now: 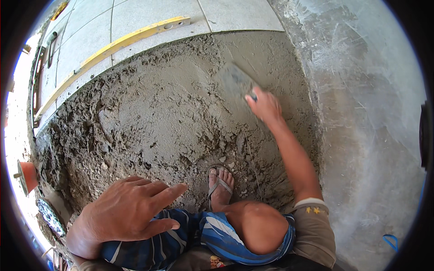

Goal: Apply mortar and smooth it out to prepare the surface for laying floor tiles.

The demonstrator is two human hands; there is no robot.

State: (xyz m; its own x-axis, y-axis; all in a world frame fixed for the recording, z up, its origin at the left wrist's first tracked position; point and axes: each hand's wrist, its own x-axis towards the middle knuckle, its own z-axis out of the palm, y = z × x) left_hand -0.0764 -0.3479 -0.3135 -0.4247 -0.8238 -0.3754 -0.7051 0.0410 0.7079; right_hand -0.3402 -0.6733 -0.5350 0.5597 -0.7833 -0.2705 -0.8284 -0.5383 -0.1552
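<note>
My right hand [266, 106] is closed round the handle of a trowel [235, 80]. The trowel's flat grey blade lies against the wet mortar [181, 95], with its edges slightly blurred. Around the blade, toward the far right, the mortar looks smooth; nearer and to the left it is rough and lumpy. My left hand [135, 207] hovers or rests above my left knee, its fingers stretched out and apart, with nothing in it.
Large grey tiles [149, 13] border the mortar at the far side, with a long yellow spirit level [113, 46] lying on them. A rough plastered wall [361, 113] rises at the right. An orange bucket [29, 176] stands at the left. My sandalled foot [220, 187] is on the near mortar.
</note>
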